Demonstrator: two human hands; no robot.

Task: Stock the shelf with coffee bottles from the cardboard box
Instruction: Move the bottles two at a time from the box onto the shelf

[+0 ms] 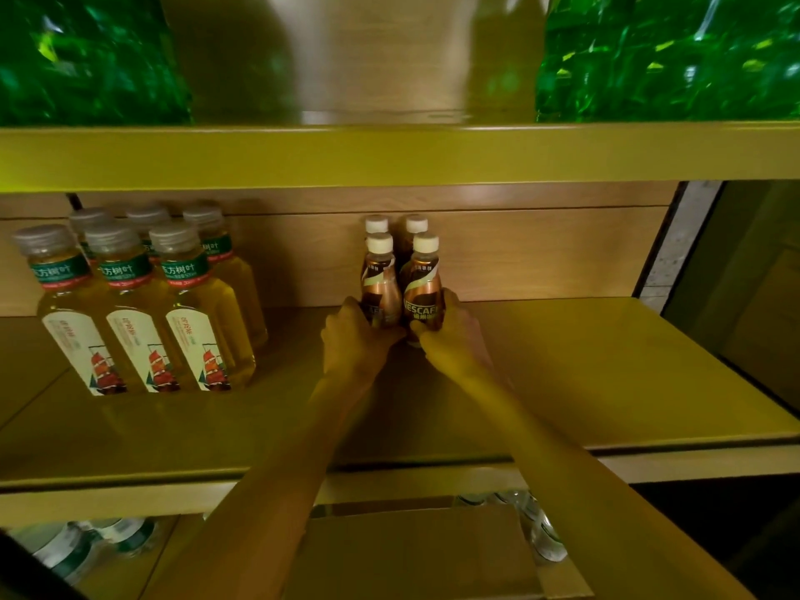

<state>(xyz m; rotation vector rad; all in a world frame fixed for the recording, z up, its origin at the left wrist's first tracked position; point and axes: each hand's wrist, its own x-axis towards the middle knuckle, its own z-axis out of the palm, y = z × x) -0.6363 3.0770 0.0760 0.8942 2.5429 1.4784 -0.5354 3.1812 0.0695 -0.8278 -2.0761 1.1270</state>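
Several small brown coffee bottles with white caps stand upright in two rows near the back wall of the middle shelf [562,383]. My left hand [355,335] is wrapped around the base of the front left coffee bottle [381,279]. My right hand [450,335] grips the base of the front right coffee bottle [426,288], its label facing me. Two more coffee bottles [376,225] stand directly behind these. Both held bottles rest on the shelf. The cardboard box [415,552] sits below the shelf edge, between my forearms.
Several taller tea bottles [130,305] with grey caps stand at the shelf's left. Green packaged goods [666,54] fill the upper shelf on both sides. Clear water bottles [541,534] lie on the lower level beside the box. A dark wall edge borders the right.
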